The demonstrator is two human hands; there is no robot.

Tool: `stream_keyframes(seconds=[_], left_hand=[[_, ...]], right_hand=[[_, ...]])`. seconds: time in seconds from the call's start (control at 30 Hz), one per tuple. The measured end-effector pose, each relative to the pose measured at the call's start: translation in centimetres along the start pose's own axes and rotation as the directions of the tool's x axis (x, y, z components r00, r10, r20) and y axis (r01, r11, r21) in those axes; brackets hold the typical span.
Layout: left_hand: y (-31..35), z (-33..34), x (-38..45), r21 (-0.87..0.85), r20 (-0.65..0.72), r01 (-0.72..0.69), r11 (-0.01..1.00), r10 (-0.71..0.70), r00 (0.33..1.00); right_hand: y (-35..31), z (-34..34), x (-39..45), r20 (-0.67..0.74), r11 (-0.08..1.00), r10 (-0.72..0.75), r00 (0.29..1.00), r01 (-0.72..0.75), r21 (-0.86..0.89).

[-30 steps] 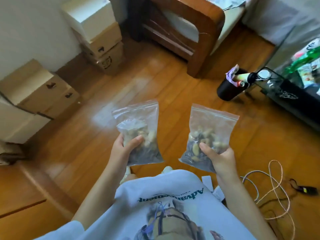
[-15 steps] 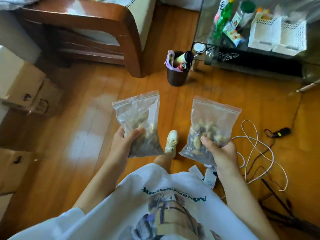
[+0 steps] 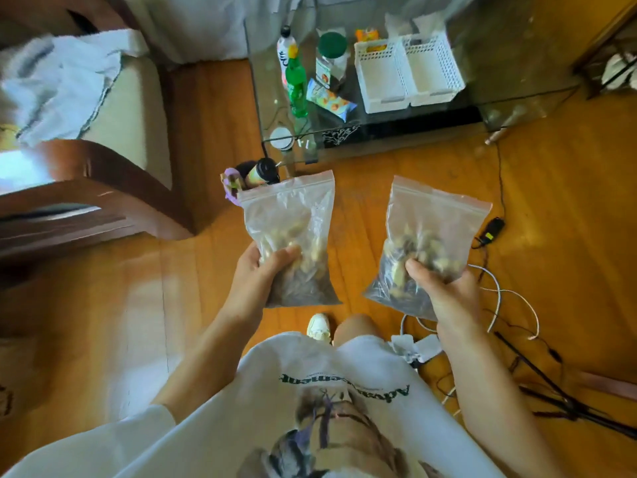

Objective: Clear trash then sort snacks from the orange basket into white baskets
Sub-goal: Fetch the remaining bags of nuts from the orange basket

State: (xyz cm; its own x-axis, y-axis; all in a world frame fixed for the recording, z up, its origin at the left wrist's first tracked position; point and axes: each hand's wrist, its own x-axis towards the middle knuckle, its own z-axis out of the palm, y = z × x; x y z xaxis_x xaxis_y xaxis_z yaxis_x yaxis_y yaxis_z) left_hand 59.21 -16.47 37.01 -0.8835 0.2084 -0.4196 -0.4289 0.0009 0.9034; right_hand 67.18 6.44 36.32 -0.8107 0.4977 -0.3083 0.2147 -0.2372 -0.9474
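Note:
My left hand (image 3: 262,270) grips a clear zip bag of mixed nuts (image 3: 293,215) by its lower half. My right hand (image 3: 444,288) grips a second clear zip bag of nuts (image 3: 431,219) the same way. Both bags are held upright over the wooden floor in front of me. Ahead on the glass table (image 3: 517,63) stand two white slotted baskets side by side, the left white basket (image 3: 379,77) and the right white basket (image 3: 434,70). A small dark trash bin (image 3: 255,174) with a cup and purple wrapper in it sits on the floor by the table's near-left corner, partly hidden by the left bag.
On the table's left part are a green bottle (image 3: 296,84), a white bottle (image 3: 285,46), a green-lidded jar (image 3: 331,50) and a snack packet (image 3: 331,101). A wooden armchair (image 3: 103,188) stands at left. Cables (image 3: 510,305) and a tripod's legs lie on the floor at right.
The view has swung right and toward the glass table, which now shows in full with both white baskets. Both hands keep their grip on the nut bags.

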Motion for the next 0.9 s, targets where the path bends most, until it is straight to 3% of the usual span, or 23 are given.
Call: stream_keyframes(seconds=[0.27, 0.67, 0.9], left_hand=[[3.4, 6.8, 10.8, 0.024, 0.117, 0.012, 1.000, -0.014, 0.993], [10.6, 22.1, 27.4, -0.008, 0.155, -0.013, 1.000, 0.014, 0.988], [11.8, 25.2, 32.8, -0.056, 0.067, 0.034, 0.998, -0.030, 0.997]], right_hand=[[-1.1, -2.9, 9.4, -0.150, 0.999, 0.028, 0.988, -0.024, 0.029], [-9.8, -8.3, 29.6, -0.057, 1.000, -0.026, 0.998, 0.026, 0.003], [-11.6, -8.9, 37.8, 0.038, 0.999, 0.033, 0.999, -0.033, -0.008]])
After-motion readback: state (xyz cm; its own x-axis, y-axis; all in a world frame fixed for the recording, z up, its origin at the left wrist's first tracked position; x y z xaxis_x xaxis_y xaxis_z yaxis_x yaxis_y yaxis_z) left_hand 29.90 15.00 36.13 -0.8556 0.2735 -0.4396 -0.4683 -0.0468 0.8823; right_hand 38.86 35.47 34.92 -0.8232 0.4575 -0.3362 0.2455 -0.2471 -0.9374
